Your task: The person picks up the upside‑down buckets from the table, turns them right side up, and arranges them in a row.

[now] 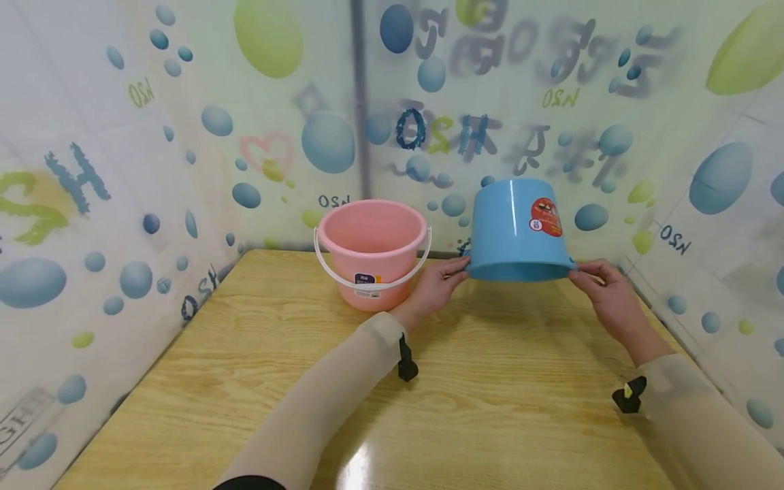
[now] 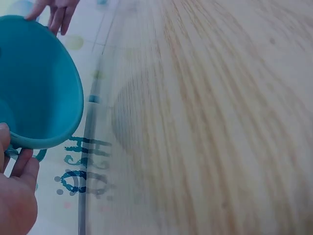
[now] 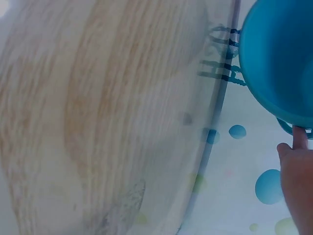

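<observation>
A blue bucket (image 1: pixel 508 224) with a red sticker is held upside down above the table, its mouth facing down. My left hand (image 1: pixel 431 286) pinches its rim on the left side, and my right hand (image 1: pixel 609 299) pinches the rim on the right. In the left wrist view the bucket's hollow inside (image 2: pixel 41 83) shows, with fingers at both sides of the rim. The right wrist view shows the bucket (image 3: pixel 283 58) with my right fingers at a small loop on its rim. A pink bucket (image 1: pixel 373 265) with a white handle stands upright, left of the blue one.
The wooden table (image 1: pixel 490 408) reaches back to a wall covering (image 1: pixel 275 122) printed with blue and green drops and lettering. Similar printed sheets close in the left and right sides. The pink bucket stands near the back edge, close by my left forearm.
</observation>
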### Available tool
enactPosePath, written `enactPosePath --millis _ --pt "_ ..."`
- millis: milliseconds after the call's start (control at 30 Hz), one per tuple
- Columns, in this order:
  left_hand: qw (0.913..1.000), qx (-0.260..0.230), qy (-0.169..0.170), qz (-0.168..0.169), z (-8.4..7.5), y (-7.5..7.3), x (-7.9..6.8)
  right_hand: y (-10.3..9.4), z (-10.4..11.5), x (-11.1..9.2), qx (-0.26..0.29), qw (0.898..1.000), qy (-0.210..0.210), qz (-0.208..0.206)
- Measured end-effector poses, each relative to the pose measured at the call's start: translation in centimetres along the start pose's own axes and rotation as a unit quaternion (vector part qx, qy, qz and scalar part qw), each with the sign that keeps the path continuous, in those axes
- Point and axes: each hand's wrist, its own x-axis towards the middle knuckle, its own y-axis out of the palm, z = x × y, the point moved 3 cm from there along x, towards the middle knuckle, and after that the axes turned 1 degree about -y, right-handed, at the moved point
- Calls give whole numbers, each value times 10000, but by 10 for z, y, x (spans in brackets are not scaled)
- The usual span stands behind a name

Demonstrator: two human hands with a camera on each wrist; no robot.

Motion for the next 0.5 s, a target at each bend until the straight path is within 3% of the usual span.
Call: enactPosePath --millis 300,500 --pt "9995 -261 -37 -155 -4 -2 -3 -2 9 -1 379 9988 -230 -202" --pt "9986 -490 -23 -211 -11 -4 -3 -4 9 -2 528 9981 -101 -290"
